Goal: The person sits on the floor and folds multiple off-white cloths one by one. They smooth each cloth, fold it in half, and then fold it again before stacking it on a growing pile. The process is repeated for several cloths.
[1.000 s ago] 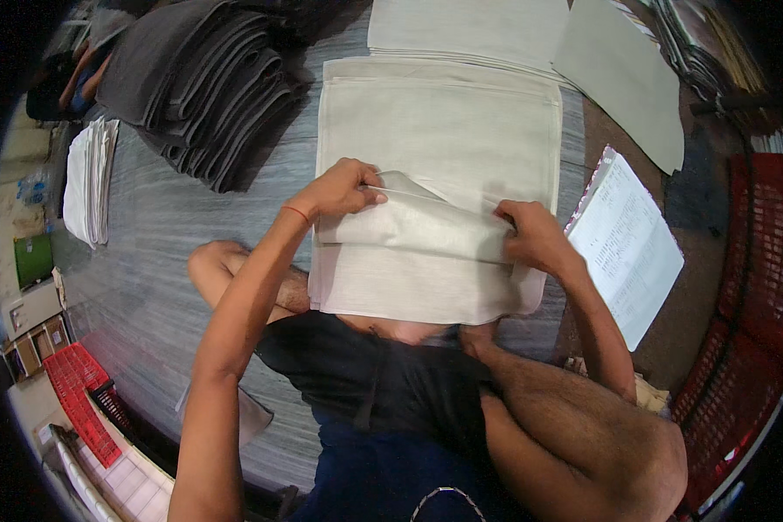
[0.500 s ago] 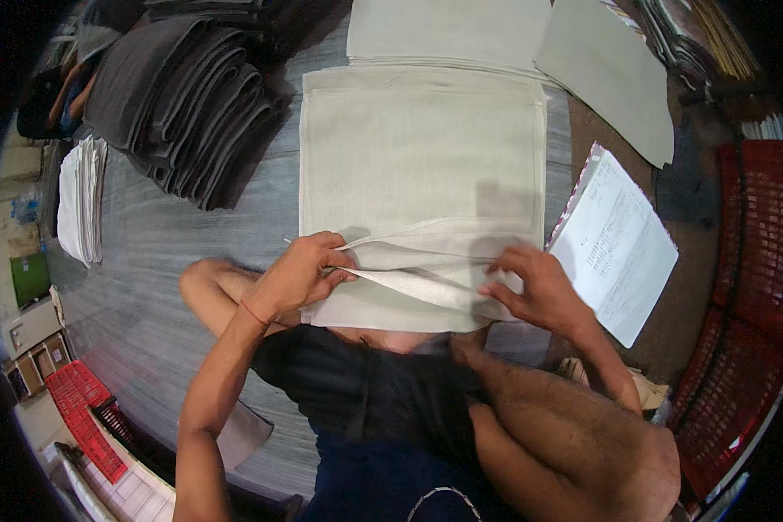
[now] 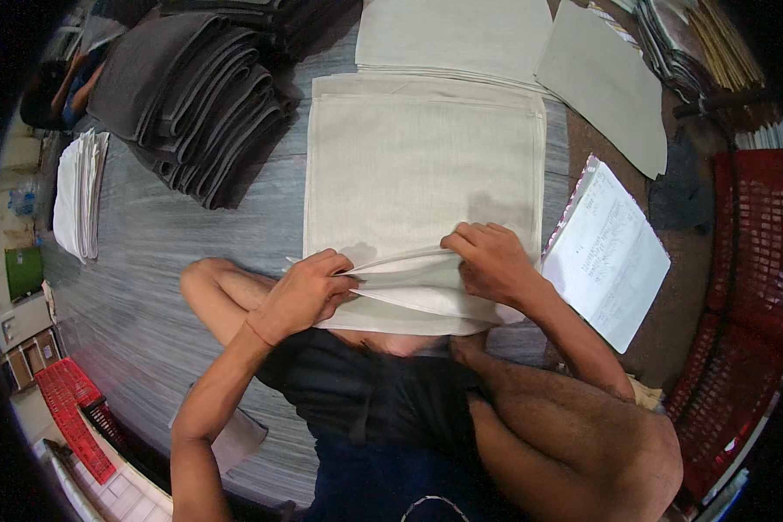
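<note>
A pale beige square cushion cover (image 3: 426, 165) lies flat before me, its near end reaching my lap. Across its lower part runs a slit-like opening, with the fabric edges parted and the inner layer showing. My left hand (image 3: 309, 294) is closed on the edges at the opening's left end. Toward the right, my right hand (image 3: 494, 264) pinches the upper edge (image 3: 400, 259) and holds it slightly raised. The fingertips of both hands are partly hidden by the cloth and knuckles.
More pale fabric pieces (image 3: 452, 35) are stacked beyond the cover. Dark grey folded cloths (image 3: 183, 104) form a heap at far left, near a white stack (image 3: 80, 196). An open notebook (image 3: 607, 257) lies right. Red crates (image 3: 751, 261) stand at the right edge. My bent legs flank the near side.
My right hand has moved left and slightly up, from loosely parted fingers near the opening's right end to a pinch on its upper edge. The left hand keeps its hold, slightly lower.
</note>
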### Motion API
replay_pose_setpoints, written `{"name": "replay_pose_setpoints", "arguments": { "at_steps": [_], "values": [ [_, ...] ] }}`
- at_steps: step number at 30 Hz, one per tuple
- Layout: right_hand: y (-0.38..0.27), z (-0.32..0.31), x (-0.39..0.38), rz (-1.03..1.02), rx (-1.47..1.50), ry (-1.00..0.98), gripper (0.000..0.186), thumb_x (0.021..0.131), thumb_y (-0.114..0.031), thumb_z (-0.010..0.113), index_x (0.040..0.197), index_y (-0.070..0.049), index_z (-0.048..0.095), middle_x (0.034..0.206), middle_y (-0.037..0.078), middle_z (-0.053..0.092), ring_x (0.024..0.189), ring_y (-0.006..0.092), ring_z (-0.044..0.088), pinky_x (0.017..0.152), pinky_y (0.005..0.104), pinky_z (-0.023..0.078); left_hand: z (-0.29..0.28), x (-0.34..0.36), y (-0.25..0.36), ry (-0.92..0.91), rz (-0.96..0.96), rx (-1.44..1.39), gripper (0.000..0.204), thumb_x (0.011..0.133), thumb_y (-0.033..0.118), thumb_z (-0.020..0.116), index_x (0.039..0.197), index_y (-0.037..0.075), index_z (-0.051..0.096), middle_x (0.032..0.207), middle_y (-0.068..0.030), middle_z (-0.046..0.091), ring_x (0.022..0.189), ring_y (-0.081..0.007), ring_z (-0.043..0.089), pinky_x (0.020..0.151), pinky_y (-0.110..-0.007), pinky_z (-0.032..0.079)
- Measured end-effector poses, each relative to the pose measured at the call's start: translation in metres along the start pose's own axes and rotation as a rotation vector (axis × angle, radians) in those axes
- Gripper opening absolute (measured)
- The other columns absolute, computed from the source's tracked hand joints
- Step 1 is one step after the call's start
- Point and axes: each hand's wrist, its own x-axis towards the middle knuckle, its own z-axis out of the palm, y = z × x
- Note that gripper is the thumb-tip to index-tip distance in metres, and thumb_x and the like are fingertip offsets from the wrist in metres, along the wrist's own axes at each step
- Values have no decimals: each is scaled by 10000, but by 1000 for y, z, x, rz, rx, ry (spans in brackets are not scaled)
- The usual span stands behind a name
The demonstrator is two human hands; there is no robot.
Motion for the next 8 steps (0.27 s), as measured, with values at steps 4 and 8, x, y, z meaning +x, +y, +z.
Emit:
{"name": "replay_pose_setpoints", "arguments": {
  "at_steps": [4, 8],
  "values": [
    [20, 0, -28, -207, -6, 291, 228, 714, 9, 655, 909, -82, 579, 1034, 118, 641, 841, 296, 641, 699, 392, 524, 3, -4, -4, 29, -47, -60, 141, 812, 73, 718, 942, 25, 740, 1015, -128, 642, 946, -300, 633, 798, -395, 538],
    [23, -13, -37, -274, -72, 132, 252, 764, -95, 614, 1015, -119, 615, 1185, 144, 613, 972, 330, 631, 795, 409, 531, -5, 1, -7, 10, -73, -48, 176, 815, 108, 736, 972, 27, 746, 1034, -136, 644, 973, -309, 638, 827, -379, 542]
  ]
}}
